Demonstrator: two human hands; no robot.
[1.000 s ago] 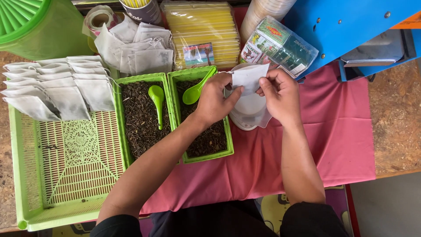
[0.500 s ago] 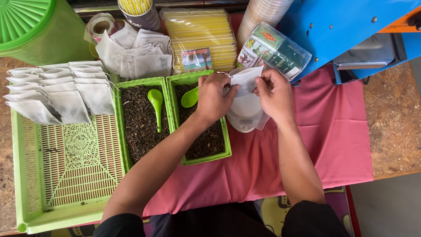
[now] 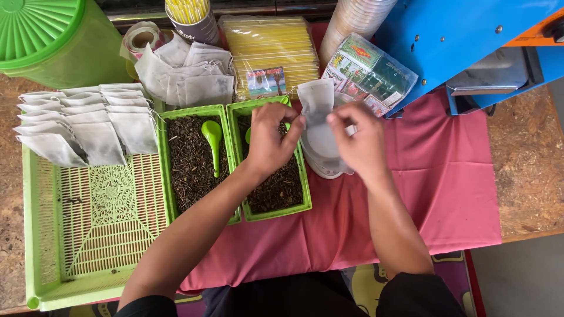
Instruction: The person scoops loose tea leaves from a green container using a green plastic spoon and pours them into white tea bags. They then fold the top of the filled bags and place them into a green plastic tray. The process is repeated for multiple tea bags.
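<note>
My left hand (image 3: 271, 142) and my right hand (image 3: 359, 141) each pinch one side of a small white paper sachet (image 3: 316, 101) held upright between them, above a white round dish (image 3: 324, 154) on the pink cloth. Under my left hand is a green tray of dark dried leaves (image 3: 276, 191) with a green spoon partly hidden by the hand. A second green tray of leaves (image 3: 189, 167) to the left holds a green spoon (image 3: 212, 138).
A large green slatted tray (image 3: 88, 235) holds rows of filled white sachets (image 3: 82, 123). Loose empty sachets (image 3: 188, 76), a yellow packet stack (image 3: 273, 50), a clear bag of printed packets (image 3: 367, 73), a green lidded tub (image 3: 53, 38) and a blue machine (image 3: 470, 47) line the back.
My hands have drawn slightly apart, spreading the sachet between them. The green spoon in the right tray is now mostly hidden under my left hand.
</note>
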